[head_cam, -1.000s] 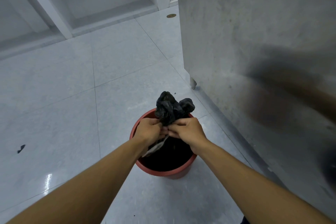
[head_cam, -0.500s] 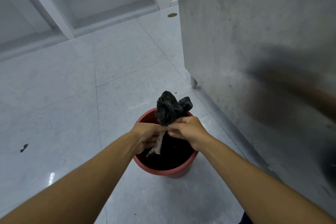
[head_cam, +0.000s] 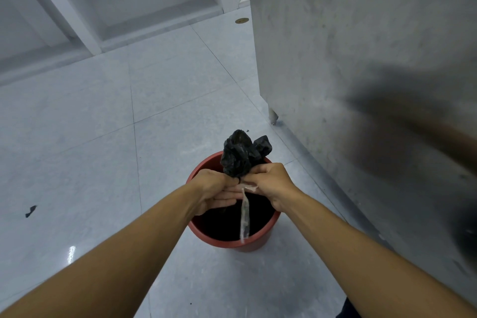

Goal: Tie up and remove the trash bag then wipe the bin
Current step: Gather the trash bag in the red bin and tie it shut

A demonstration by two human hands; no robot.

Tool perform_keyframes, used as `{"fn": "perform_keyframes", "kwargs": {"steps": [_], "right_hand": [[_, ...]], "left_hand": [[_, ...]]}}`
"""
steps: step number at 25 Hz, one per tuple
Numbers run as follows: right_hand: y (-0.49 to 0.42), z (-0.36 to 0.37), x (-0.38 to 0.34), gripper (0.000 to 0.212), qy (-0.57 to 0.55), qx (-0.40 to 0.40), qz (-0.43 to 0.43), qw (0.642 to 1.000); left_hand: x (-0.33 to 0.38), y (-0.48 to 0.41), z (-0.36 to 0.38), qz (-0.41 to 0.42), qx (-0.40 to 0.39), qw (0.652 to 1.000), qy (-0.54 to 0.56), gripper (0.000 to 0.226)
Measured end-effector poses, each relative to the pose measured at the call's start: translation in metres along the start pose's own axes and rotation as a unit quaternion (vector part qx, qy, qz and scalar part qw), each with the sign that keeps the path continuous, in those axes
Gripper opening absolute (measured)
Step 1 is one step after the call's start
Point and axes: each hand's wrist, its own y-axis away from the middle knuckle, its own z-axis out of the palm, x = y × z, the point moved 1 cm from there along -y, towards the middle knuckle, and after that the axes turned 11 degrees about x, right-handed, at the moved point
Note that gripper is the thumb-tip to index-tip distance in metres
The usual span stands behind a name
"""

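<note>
A round red bin (head_cam: 254, 242) stands on the pale tiled floor near the middle of the view. A black trash bag (head_cam: 240, 153) fills it, its gathered top bunched and sticking up above the far rim. My left hand (head_cam: 215, 190) and my right hand (head_cam: 271, 183) meet at the bag's neck, just below the bunch. A thin whitish strip (head_cam: 244, 217) runs from my right hand's fingers and hangs down over the bag's dark body. My left hand is closed around the neck, fingers partly under the strip.
A tall grey metal cabinet (head_cam: 361, 59) rises close on the right, its small foot (head_cam: 273, 117) just beyond the bin. A dark scrap (head_cam: 31, 210) lies on the floor at the left. A white wall base and frame (head_cam: 77, 23) run along the back.
The whitish strip has swung from under my left hand to hang straight down from my right hand. Both hands have stayed at the bag's neck.
</note>
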Motion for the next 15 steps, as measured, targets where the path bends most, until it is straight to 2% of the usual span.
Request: {"fn": "perform_keyframes", "kwargs": {"steps": [4,7,11,15], "right_hand": [[-0.0008,0.0017,0.0016,0.006,0.018,-0.013,-0.007,1.0],[-0.0005,0.0018,0.0011,0.006,0.031,-0.019,-0.006,0.999],[-0.0025,0.0006,0.0003,0.008,0.035,-0.007,0.002,0.999],[0.0003,0.0015,-0.0001,0.008,0.017,-0.004,0.018,1.0]], "left_hand": [[0.0015,0.0036,-0.0031,0.01,0.019,0.999,-0.035,0.015],[-0.0007,0.0041,-0.0022,0.003,0.038,0.999,-0.014,0.012],[-0.0018,0.0015,-0.002,-0.003,0.054,0.998,0.021,0.019],[-0.004,0.0002,-0.0043,-0.025,0.01,0.999,0.018,0.019]]}}
